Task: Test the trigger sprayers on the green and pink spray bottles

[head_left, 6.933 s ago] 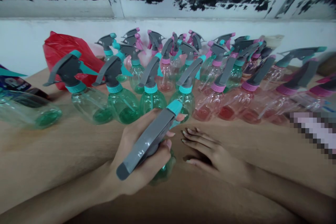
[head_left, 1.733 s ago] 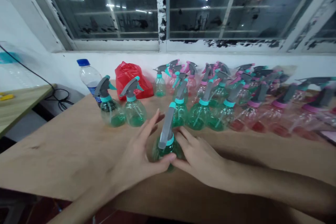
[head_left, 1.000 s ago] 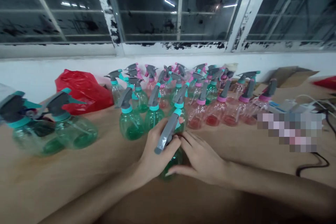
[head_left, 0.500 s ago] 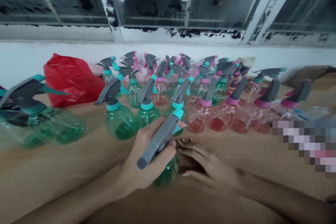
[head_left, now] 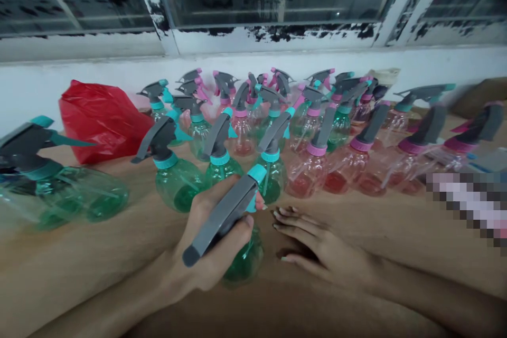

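Note:
My left hand (head_left: pixel 214 243) is closed round the neck of a green spray bottle (head_left: pixel 246 261) with a grey and turquoise trigger head. The bottle stands near the table's front, its head pointing away to the right. My right hand (head_left: pixel 317 245) lies palm down on the table just to the right, fingers apart and holding nothing; a small gap parts it from the bottle. Right behind stand another green spray bottle (head_left: pixel 273 177) and a pink spray bottle (head_left: pixel 307 174) with a pink collar.
Several more green and pink spray bottles fill the wooden table (head_left: pixel 150 243) toward the wall. A red plastic bag (head_left: pixel 101 121) lies at the back left. At far left are more green bottles (head_left: pixel 105 193). A blurred-out patch (head_left: pixel 471 200) covers something at the right.
My left hand has shifted slightly left with the green spray bottle in its grip. The gap to my right hand has widened. The whole view has also moved a little.

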Demonstrator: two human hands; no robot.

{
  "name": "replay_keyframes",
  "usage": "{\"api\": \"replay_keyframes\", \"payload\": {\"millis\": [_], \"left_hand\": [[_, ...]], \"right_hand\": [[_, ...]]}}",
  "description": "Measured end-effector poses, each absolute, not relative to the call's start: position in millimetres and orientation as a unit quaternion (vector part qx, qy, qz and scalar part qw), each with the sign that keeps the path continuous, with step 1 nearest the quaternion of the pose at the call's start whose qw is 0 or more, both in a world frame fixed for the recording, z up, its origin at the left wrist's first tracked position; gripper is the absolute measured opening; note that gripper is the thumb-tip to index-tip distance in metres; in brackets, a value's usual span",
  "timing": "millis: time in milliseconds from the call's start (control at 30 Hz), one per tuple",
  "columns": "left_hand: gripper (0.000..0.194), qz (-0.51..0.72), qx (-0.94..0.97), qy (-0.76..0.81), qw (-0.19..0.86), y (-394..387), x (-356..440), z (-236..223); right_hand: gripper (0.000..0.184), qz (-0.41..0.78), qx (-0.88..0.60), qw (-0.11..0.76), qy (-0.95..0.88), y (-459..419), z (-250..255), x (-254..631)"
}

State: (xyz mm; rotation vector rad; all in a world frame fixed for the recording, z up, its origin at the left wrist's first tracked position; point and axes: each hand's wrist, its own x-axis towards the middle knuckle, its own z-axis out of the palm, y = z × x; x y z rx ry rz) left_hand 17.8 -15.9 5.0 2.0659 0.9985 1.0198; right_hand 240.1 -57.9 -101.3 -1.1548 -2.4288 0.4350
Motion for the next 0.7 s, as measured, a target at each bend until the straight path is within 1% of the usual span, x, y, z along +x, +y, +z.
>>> {"api": "replay_keyframes", "payload": {"millis": [67, 167, 233, 300, 367, 433, 500, 600, 700], "left_hand": [[0.016, 0.376, 0.786, 0.384, 0.305, -15.5, 17.8, 5.1], [0.027, 0.358, 0.792, 0.396, 0.295, -14.5, 18.4, 5.7], [0.029, 0.358, 0.797, 0.392, 0.288, -14.0, 19.4, 5.9], [0.023, 0.368, 0.798, 0.388, 0.278, -13.8, 20.3, 5.0], [0.012, 0.381, 0.795, 0.386, 0.273, -13.9, 20.6, 3.0], [0.007, 0.382, 0.793, 0.387, 0.276, -14.0, 20.2, 0.5], [0.014, 0.375, 0.795, 0.388, 0.278, -14.0, 19.7, -1.2], [0.031, 0.368, 0.798, 0.385, 0.281, -13.7, 20.0, -1.1], [0.035, 0.366, 0.798, 0.378, 0.294, -13.4, 21.1, 0.3]], "right_hand": [[0.05, 0.156, -0.415, 0.201, -0.873, -57.9, -101.1, 240.2], [0.05, 0.158, -0.417, 0.193, -0.874, -57.7, -100.6, 240.6], [0.05, 0.158, -0.416, 0.194, -0.874, -57.5, -100.8, 240.9], [0.05, 0.156, -0.415, 0.198, -0.874, -57.2, -101.8, 241.2], [0.05, 0.153, -0.414, 0.2, -0.875, -56.9, -103.3, 241.4], [0.05, 0.151, -0.412, 0.202, -0.875, -56.8, -104.5, 241.4], [0.05, 0.149, -0.411, 0.205, -0.876, -56.8, -105.1, 241.4], [0.05, 0.143, -0.412, 0.211, -0.875, -57.1, -105.4, 241.5], [0.049, 0.135, -0.408, 0.211, -0.878, -57.2, -105.9, 242.1]]}}
